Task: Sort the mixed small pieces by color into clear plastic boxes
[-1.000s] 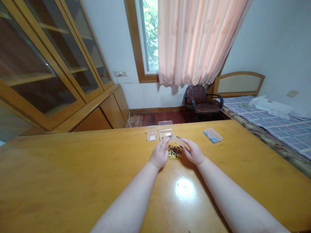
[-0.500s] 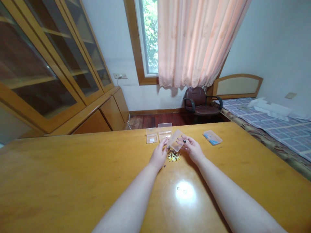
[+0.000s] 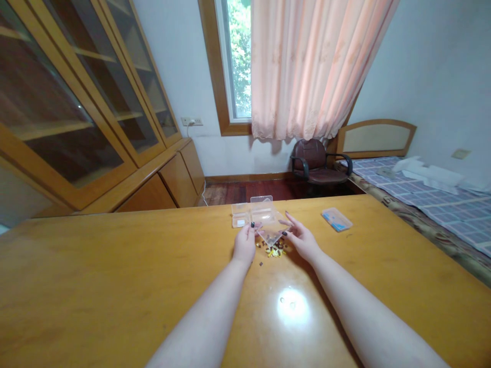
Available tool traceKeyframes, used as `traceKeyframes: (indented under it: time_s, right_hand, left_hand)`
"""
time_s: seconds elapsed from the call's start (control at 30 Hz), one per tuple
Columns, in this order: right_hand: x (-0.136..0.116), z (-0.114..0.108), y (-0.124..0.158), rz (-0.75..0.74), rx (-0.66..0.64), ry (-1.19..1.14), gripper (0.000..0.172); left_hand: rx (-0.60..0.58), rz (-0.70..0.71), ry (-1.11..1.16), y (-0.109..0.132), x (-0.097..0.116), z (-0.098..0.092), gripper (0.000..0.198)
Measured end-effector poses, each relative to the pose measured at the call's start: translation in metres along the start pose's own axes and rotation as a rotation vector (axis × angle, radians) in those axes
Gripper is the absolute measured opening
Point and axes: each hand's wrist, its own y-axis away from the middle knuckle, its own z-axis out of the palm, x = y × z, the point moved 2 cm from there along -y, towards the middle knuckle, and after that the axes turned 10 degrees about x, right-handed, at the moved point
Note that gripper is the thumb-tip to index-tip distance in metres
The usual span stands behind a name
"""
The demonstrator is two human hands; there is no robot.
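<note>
A clear plastic box [image 3: 270,229] is tilted with one corner down, low over a pile of small brown, white and yellow pieces [image 3: 276,251]. My left hand [image 3: 244,244] grips its left side, thumb on top. At its right side my right hand [image 3: 304,240] holds the edge between thumb and fingers. Part of the pile is seen blurred through the plastic. One dark brown piece [image 3: 261,264] lies apart, nearer to me. Behind the held box stands another clear box with a raised lid [image 3: 261,199], partly covered.
A smaller clear box [image 3: 240,220] with its lid up sits at the table's far edge, a white label inside. To the right lies a flat clear case [image 3: 336,219] with blue pieces. The wooden table [image 3: 115,286] also bears two tiny round things [image 3: 292,305] in the glare.
The clear box has turned and come lower, its corner now just over the pile. My left thumb has moved on top of it, and more brown pieces show spread around.
</note>
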Motion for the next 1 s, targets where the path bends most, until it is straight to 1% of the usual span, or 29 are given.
traceKeyframes:
  time_s: [0.07, 0.13, 0.2, 0.3, 0.37, 0.43, 0.53, 0.6, 0.67, 0.77, 0.83, 0.87, 0.93, 1.0]
  right_hand:
    - [-0.001, -0.003, 0.000, -0.209, -0.026, 0.221, 0.035]
    - [-0.001, -0.004, 0.001, -0.373, -0.084, 0.387, 0.022]
    - [0.000, -0.004, 0.002, -0.480, -0.113, 0.488, 0.020]
    - [0.003, -0.009, -0.001, -0.554, -0.066, 0.598, 0.021]
    - [0.007, -0.016, -0.006, -0.550, 0.011, 0.677, 0.022]
    - [0.012, -0.026, -0.013, -0.489, 0.100, 0.771, 0.023]
    - [0.023, -0.040, -0.023, -0.301, 0.176, 0.928, 0.022]
    - [0.030, -0.046, -0.028, -0.185, 0.180, 1.004, 0.022]
    - [0.034, -0.048, -0.030, -0.114, 0.177, 1.069, 0.023]
    - [0.031, -0.044, -0.027, -0.075, 0.236, 1.186, 0.026]
    - [0.024, -0.036, -0.021, -0.092, 0.280, 1.269, 0.031]
    - [0.020, -0.030, -0.018, -0.118, 0.268, 1.309, 0.035]
    - [0.015, -0.019, -0.010, -0.173, 0.191, 1.347, 0.044]
    - [0.013, -0.011, -0.005, -0.165, 0.115, 1.348, 0.051]
  left_hand:
    - [0.026, -0.044, -0.033, 0.001, 0.001, -0.001, 0.030]
    - [0.044, -0.071, -0.084, 0.001, 0.002, -0.001, 0.031]
    - [0.050, -0.076, -0.111, 0.000, 0.002, -0.002, 0.032]
    - [0.076, -0.020, -0.113, -0.004, -0.001, -0.004, 0.031]
    - [0.103, 0.061, -0.160, -0.007, -0.003, -0.006, 0.031]
    - [0.097, 0.129, -0.255, -0.009, -0.004, -0.008, 0.030]
    - [-0.003, 0.197, -0.427, -0.006, -0.001, -0.006, 0.027]
    - [-0.090, 0.266, -0.534, -0.001, 0.002, -0.003, 0.027]
    - [-0.179, 0.336, -0.620, 0.005, 0.005, 0.002, 0.028]
    - [-0.309, 0.391, -0.708, 0.012, 0.007, 0.008, 0.031]
    - [-0.354, 0.394, -0.747, 0.014, 0.006, 0.010, 0.033]
    - [-0.358, 0.388, -0.762, 0.014, 0.005, 0.010, 0.034]
    - [-0.350, 0.372, -0.783, 0.013, 0.004, 0.009, 0.035]
    - [-0.340, 0.361, -0.796, 0.012, 0.003, 0.009, 0.035]
